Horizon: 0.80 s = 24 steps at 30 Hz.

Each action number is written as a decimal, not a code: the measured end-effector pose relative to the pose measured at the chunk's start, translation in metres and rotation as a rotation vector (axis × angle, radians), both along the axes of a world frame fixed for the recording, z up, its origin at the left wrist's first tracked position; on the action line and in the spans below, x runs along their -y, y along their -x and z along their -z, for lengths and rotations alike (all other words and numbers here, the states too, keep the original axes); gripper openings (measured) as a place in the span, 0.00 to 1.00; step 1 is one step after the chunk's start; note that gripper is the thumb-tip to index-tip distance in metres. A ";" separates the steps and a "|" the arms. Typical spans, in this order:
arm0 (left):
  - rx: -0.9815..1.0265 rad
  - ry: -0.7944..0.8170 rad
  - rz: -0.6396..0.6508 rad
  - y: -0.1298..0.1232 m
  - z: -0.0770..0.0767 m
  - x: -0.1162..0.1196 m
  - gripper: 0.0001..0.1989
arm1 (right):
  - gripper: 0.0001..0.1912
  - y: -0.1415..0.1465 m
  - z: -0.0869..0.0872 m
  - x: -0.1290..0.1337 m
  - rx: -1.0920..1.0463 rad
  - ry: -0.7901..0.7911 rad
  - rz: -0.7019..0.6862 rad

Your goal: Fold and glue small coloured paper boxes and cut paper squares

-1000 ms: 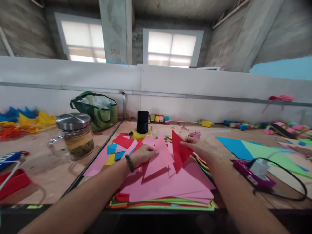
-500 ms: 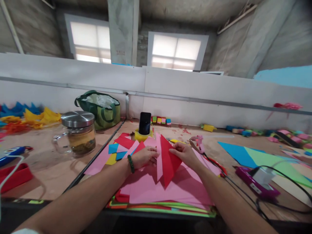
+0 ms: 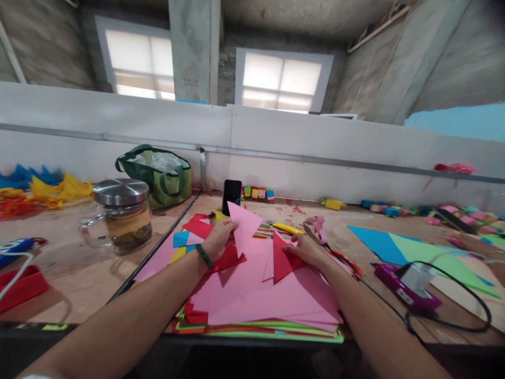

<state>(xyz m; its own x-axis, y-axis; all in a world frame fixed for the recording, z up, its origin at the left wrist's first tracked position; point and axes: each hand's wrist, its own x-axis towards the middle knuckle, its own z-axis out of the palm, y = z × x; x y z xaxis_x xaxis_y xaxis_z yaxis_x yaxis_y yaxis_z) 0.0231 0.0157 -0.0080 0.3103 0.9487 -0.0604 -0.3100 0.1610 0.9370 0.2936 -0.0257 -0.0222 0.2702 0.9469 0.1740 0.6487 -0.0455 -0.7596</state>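
My left hand (image 3: 219, 241) is closed on a pink paper triangle (image 3: 245, 223), pinching its left side and holding it raised above the stack. A green beaded bracelet is on that wrist. Between the fingers of my right hand (image 3: 309, 249) is a red paper triangle (image 3: 282, 259), tilted, with its point downward. Both pieces are over a stack of pink paper sheets (image 3: 256, 305); green, red and orange edges show beneath. A loose red paper piece (image 3: 228, 260) lies below my left hand. The fingertips behind the papers are partly hidden.
A phone (image 3: 231, 192) stands behind the stack. To the left are a lidded glass mug (image 3: 128, 223) and a green bag (image 3: 169, 184). On the right, a pink glue gun (image 3: 319, 227), a purple power strip (image 3: 408, 289) with black cable, and blue and green sheets (image 3: 426, 258) lie about.
The pink and red triangles, close together before, are now apart. My left hand has moved up and left with the pink one; my right hand has moved slightly right with the red one.
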 end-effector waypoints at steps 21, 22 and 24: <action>0.036 -0.039 0.078 -0.001 0.004 0.004 0.05 | 0.20 -0.008 0.002 -0.010 0.159 0.218 -0.101; 0.037 -0.040 0.084 -0.001 0.004 0.004 0.05 | 0.19 -0.007 0.002 -0.011 0.131 0.209 -0.102; 0.040 -0.041 0.097 -0.002 0.005 0.003 0.04 | 0.17 -0.004 0.001 -0.012 0.076 0.192 -0.107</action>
